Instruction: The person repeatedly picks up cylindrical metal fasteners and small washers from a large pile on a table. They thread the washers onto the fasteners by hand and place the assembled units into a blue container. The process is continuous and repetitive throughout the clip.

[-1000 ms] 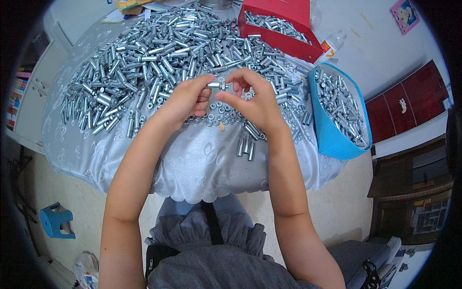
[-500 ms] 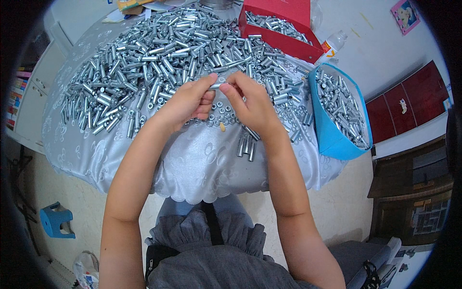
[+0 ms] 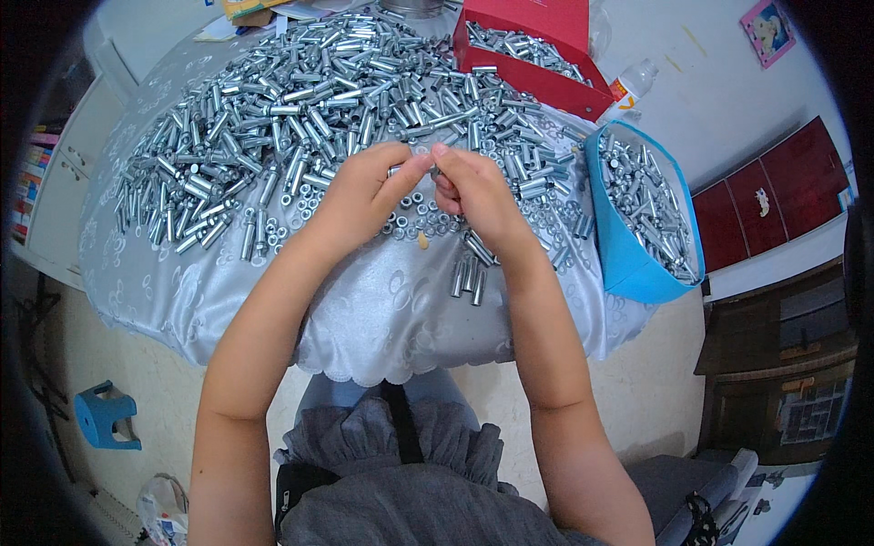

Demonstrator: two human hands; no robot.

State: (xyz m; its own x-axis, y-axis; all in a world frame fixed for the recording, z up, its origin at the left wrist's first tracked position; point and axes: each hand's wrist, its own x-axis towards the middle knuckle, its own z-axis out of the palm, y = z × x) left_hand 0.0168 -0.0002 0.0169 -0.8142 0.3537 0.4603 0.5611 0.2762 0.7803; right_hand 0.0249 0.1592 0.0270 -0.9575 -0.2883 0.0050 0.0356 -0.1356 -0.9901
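My left hand [image 3: 360, 196] and my right hand [image 3: 482, 196] meet over the near side of the metal heap, both with fingers closed. Between them is a silver metal anchor bolt [image 3: 393, 170], mostly covered by my fingers; a bit of it shows by the left fingers. The thumbs nearly touch at its right end. Loose hex nuts [image 3: 414, 221] lie on the cloth just below the hands. Behind them spreads a large heap of silver anchor bolts [image 3: 300, 109]. Several short metal sleeves [image 3: 468, 280] lie together near my right wrist.
A silvery patterned tablecloth [image 3: 391, 318] covers the table. At the right edge stands a blue fabric bin [image 3: 646, 289] full of bolts. A red box [image 3: 537, 86] with more bolts is at the back, beside a plastic bottle [image 3: 633, 82]. A blue stool [image 3: 107, 417] stands on the floor at left.
My left hand has turned over the bolt, its back now facing up and its thumb further right. The right fingers have curled in, and the bolt is more hidden than before.
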